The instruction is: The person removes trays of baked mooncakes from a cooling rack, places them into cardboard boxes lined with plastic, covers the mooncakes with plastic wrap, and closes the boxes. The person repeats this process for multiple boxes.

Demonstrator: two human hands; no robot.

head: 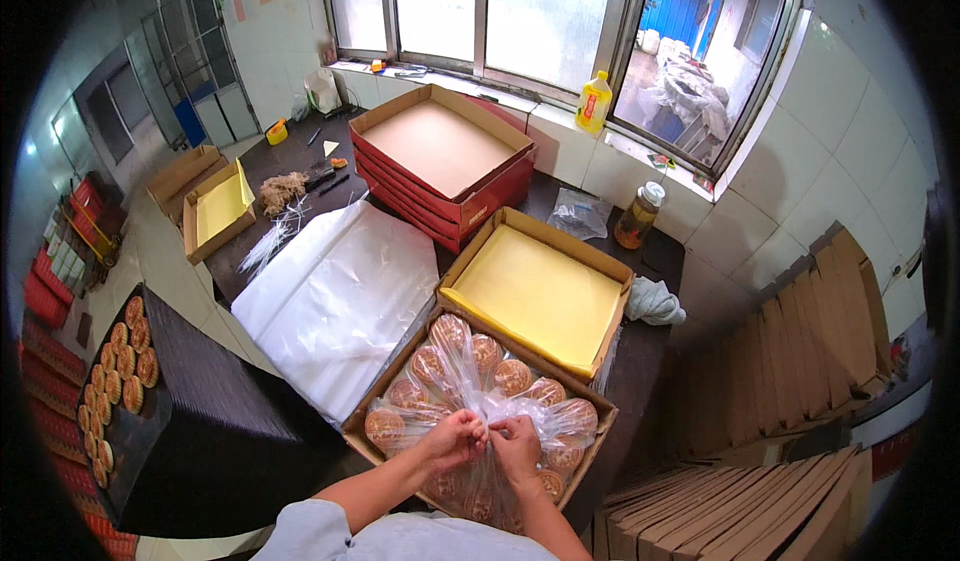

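Right in front of me, a cardboard box holds a clear plastic bag filled with round, patterned mooncakes. The top of the bag is gathered into a bunch over the box's middle. My left hand pinches this bunch from the left. Against its other side are the bent fingers and thumb of my right hand, also gripping the plastic. The fingertips almost meet; whether a thin tie lies between them is too small to tell.
Behind the box sits another cardboard box lined with yellow paper. Stacked red boxes stand near the window. Flat plastic bags and white ties lie leftward. Mooncakes top a dark tray stack at left; cardboard stacks flank my right.
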